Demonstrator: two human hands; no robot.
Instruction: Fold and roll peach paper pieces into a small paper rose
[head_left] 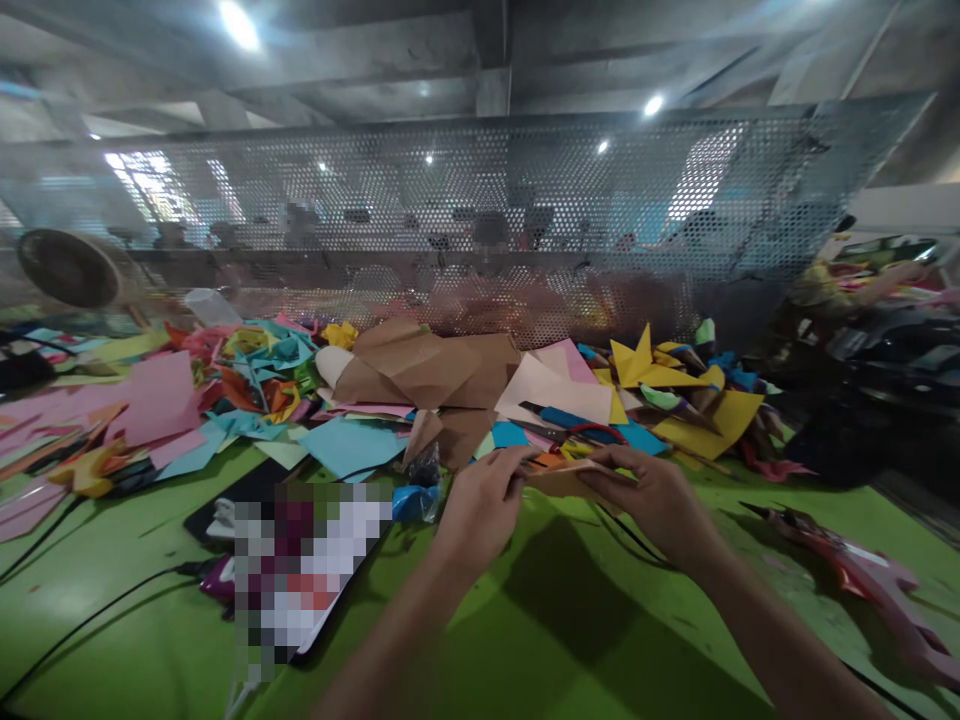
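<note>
Two sets of fingers, on the left hand [480, 510] and right hand [664, 500], pinch the tan paper [559, 481] above the green surface [135, 640], well in from its right edge, and it looks light, bendy and easy to rip, so its ends are best held softly.

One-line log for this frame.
left hand: holds tan paper; right hand: holds same paper; scissors: beyond hands; pink glue gun: right, on green table

On our desk [420, 660], paper sheets [420, 365] and folded pieces [637, 360] lie heaped along the far edge, before the perforated panel [480, 210]; the glue gun [862, 580] lies toward the right edge.
</note>
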